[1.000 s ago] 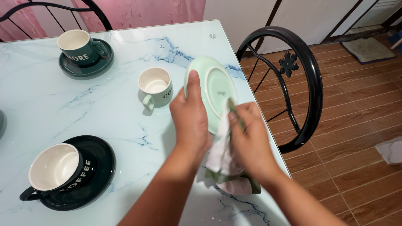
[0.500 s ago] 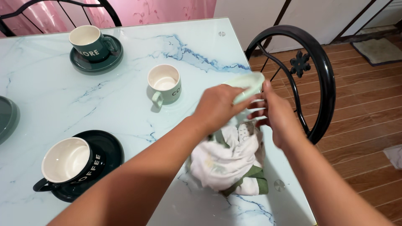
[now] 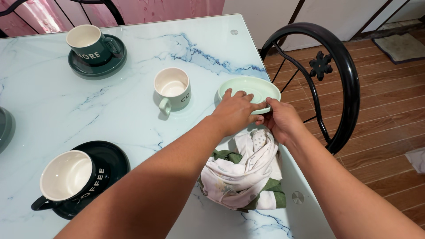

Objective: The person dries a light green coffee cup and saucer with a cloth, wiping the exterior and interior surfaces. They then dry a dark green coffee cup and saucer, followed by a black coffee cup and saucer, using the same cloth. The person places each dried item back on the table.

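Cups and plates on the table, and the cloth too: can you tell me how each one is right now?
Pale green saucer: right way up, held by left hand and right hand.
Pale green cup: upright, empty.
Cloth: crumpled on table.
Dark green cup: upright on its saucer.
Black cup: upright, empty, on black saucer.

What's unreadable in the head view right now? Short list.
- Near rim of the pale green ceramic saucer: covered by the left hand and right hand.
- Whether that saucer rests on the marble-patterned glass table or is held just above it: not visible.
- Grey-green dish: cut off by the left frame edge.
- Part of the crumpled white and green cloth: hidden under the forearms.
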